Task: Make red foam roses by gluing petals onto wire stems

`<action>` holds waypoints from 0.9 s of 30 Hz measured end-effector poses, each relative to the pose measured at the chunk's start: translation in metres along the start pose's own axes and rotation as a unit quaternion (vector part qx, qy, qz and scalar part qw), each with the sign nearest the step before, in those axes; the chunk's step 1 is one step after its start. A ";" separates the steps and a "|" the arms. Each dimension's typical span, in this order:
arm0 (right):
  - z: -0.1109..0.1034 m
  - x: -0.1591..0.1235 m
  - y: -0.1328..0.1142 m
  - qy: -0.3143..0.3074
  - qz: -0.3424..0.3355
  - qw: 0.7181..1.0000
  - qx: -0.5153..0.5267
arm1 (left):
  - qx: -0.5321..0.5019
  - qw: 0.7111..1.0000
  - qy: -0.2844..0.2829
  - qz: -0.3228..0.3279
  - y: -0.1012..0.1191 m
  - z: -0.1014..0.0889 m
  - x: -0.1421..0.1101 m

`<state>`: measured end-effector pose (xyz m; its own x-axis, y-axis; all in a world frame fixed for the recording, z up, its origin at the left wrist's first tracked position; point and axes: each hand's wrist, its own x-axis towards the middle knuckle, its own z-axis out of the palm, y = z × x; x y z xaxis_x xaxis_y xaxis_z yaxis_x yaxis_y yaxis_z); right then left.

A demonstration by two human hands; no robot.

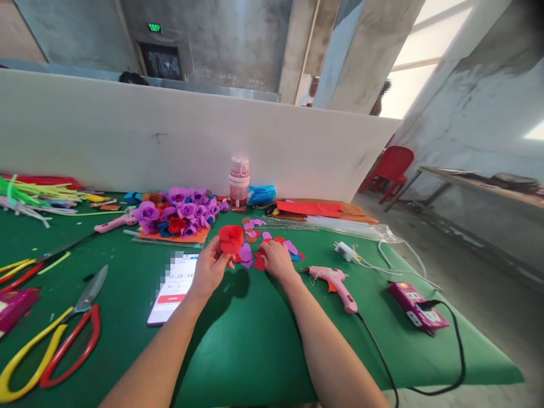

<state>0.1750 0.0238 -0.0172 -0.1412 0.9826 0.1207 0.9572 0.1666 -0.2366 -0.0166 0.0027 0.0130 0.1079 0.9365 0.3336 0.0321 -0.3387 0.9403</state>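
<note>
My left hand (209, 267) is closed on the base of a red paper flower (231, 239), holding it upright above the green table. To its right, my right hand (278, 259) reaches down into a scatter of cut paper petals, fingers curled in a pinch at a red petal (259, 262). Purple petals (245, 253) and more red, brown and blue ones lie between and behind the hands. A pink glue gun (334, 281) rests on its side to the right of my right hand. Beyond my left hand is a pile of finished purple flowers (187, 209).
A lit phone (174, 292) lies by my left forearm. Large scissors (74, 328) are at the front left. A pink bottle (239, 184) stands against the white partition (191, 130). At right are a power strip (416, 306), a charger (346, 251) and loose cords.
</note>
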 end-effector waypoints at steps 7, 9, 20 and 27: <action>0.003 0.003 -0.002 0.069 0.007 0.993 0.091 | 0.020 1.000 -0.016 -0.007 -0.002 0.003 -0.002; 0.001 0.004 -0.001 0.109 0.010 0.976 0.190 | 0.020 1.000 -0.005 -0.011 -0.005 0.003 -0.001; -0.024 -0.012 -0.038 0.012 0.151 0.531 0.833 | 0.046 0.997 0.050 -0.046 -0.002 0.007 -0.002; -0.013 -0.030 -0.072 0.076 0.183 0.473 0.858 | 0.083 0.995 0.054 -0.013 0.007 0.012 -0.006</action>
<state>0.1137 -0.0189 0.0083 0.0996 0.9758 -0.1947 -0.7235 -0.0633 -0.6874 -0.0048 -0.0060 0.0164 -0.0023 0.9461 0.3238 0.1987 -0.3169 0.9274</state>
